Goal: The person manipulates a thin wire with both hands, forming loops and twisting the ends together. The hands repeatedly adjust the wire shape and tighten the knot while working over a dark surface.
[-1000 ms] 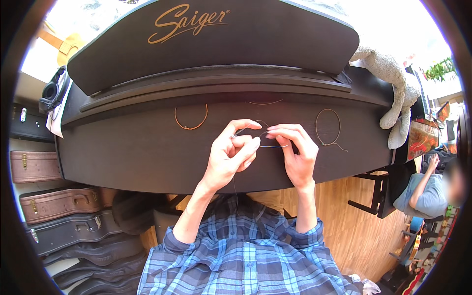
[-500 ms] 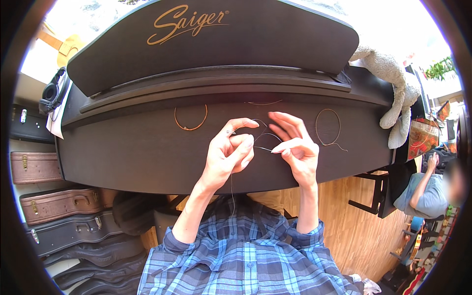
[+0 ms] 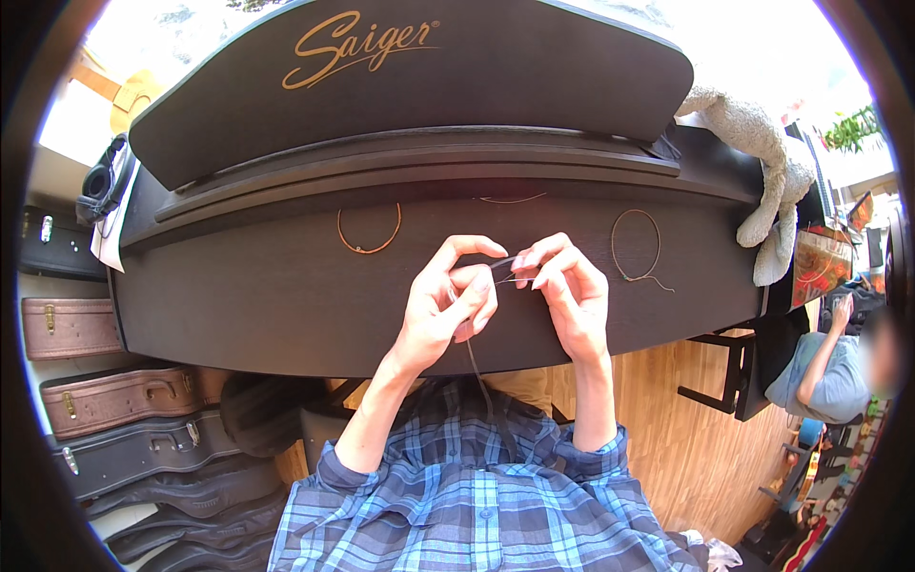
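Over the dark piano lid (image 3: 238,305) my two hands hold a thin metal string (image 3: 508,280), which looks like a guitar string. My left hand (image 3: 448,300) pinches it between thumb and curled fingers, and a loose tail hangs below that hand toward my shirt. Close beside it, my right hand (image 3: 570,291) grips the string with thumb and fingertips. A short stretch of it spans the small gap between the hands. Beyond my left hand lies a copper-coloured coiled string (image 3: 370,251). Past my right hand is a brownish string loop (image 3: 659,246) with a loose end.
Another thin string piece (image 3: 515,200) lies near the music stand (image 3: 534,76). A plush toy (image 3: 777,181) hangs over the right end; headphones (image 3: 100,181) sit at the left. Instrument cases (image 3: 124,396) are stacked at left. A seated person (image 3: 820,372) is at far right.
My right hand has moved in toward the left, its raised fingers closing onto the string. The wide loops between the hands have drawn smaller, and the hanging tail has swung right.
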Available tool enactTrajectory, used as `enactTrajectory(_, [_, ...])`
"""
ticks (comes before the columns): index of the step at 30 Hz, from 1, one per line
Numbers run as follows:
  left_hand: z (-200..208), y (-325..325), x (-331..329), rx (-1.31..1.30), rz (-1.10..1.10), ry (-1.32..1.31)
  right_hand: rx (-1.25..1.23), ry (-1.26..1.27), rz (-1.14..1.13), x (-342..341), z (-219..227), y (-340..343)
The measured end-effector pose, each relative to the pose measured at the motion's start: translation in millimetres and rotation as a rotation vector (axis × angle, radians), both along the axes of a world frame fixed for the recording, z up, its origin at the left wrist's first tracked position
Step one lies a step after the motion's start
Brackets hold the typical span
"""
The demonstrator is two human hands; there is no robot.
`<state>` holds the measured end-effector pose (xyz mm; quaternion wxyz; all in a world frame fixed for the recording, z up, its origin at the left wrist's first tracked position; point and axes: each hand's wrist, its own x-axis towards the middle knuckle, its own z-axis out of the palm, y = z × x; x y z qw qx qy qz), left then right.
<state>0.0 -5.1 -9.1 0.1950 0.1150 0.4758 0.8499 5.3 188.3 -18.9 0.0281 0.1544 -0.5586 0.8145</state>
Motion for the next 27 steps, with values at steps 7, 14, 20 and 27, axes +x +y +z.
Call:
enactTrajectory(7, [5.1,11.7,5.1,-0.15,0.015,0.075,-0.033,-0.002,-0.054,0.0,-1.2,0.2])
enactTrajectory(14, [6.3,15.5,7.6,-0.243,0.055,0.089,0.129,0.004,-0.157,4.6,6.1,-6.5])
enactTrajectory(20, [6.5,17.9,8.3,-0.262,0.11,0.041,0.177,0.006,-0.189,4.1,7.8,-9.0])
enactTrajectory(27, [7.3,14.9,5.6,-0.189,0.159,-0.033,0.168,-0.067,-0.145,5.9,9.8,-4.3])
